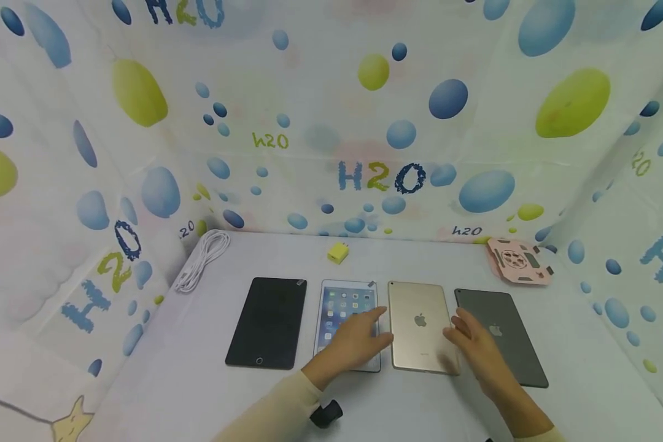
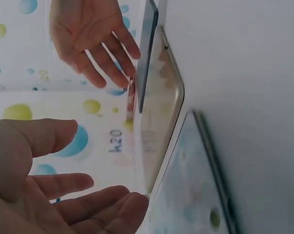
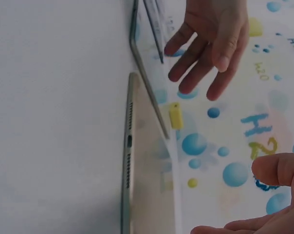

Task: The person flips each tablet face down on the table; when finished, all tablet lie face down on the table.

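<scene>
Four tablets would be several: they lie in a row on the white table. A gold tablet (image 1: pixel 420 294), back up with an apple logo, lies between my hands. My left hand (image 1: pixel 353 337) hovers over the white tablet (image 1: pixel 336 302) with its lit screen of icons, its fingertips near the gold one's left edge. Over the gap between the gold tablet and the dark grey tablet (image 1: pixel 514 337) is my right hand (image 1: pixel 477 353). In the left wrist view, both the left hand (image 2: pixel 64 195) and the right hand (image 2: pixel 93 36) have loose fingers and hold nothing.
A black tablet (image 1: pixel 267 322) lies face up at the left. Behind the row are a coiled white cable (image 1: pixel 204 261), a yellow charger plug (image 1: pixel 338 253) and a pink plate-like device (image 1: pixel 516 261). A small black object (image 1: pixel 327 414) sits beside my left sleeve. Patterned curtains surround the table.
</scene>
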A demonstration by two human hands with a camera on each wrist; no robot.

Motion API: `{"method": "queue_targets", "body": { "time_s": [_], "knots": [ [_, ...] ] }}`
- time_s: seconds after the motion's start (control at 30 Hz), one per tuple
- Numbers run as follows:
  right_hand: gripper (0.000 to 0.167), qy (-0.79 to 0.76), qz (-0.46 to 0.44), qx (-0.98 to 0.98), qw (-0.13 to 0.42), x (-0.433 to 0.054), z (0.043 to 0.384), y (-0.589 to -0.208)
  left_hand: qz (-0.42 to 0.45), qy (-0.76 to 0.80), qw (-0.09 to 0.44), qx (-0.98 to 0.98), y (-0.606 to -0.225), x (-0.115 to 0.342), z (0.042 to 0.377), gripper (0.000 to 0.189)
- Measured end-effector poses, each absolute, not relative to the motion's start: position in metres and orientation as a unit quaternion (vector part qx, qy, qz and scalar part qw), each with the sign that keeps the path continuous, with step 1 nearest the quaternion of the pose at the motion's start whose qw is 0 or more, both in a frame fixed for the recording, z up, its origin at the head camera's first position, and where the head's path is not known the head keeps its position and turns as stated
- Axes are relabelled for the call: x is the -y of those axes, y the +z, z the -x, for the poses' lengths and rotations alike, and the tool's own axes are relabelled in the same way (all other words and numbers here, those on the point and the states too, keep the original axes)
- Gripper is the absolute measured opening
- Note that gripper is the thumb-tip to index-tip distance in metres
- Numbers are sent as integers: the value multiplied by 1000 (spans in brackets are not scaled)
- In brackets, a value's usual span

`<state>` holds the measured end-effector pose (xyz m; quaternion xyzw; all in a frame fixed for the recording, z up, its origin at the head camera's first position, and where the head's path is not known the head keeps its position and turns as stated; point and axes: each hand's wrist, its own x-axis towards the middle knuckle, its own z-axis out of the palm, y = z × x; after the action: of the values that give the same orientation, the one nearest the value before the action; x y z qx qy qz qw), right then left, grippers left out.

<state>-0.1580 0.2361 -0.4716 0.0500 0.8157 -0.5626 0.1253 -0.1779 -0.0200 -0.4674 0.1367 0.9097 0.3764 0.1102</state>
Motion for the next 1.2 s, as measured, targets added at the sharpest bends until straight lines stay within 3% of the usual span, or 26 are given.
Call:
{"method": "queue_targets", "body": {
  "time_s": [0.27,0.5,0.83,1.2],
  "knots": [
    [71,-605,21,-784,140,-213,162,-465,-84,424,58,-900,-458,80,175,56],
    [70,-655,40,-735,170,-191,165,-467,-49,429,37,-901,-469,104,164,56],
    [69,-705,12,-670,233,-156,169,-479,-28,433,75,-898,-480,117,153,67],
    [68,-714,6,-654,250,-144,170,-487,-42,483,111,-868,-485,116,155,75]
  ]
}}
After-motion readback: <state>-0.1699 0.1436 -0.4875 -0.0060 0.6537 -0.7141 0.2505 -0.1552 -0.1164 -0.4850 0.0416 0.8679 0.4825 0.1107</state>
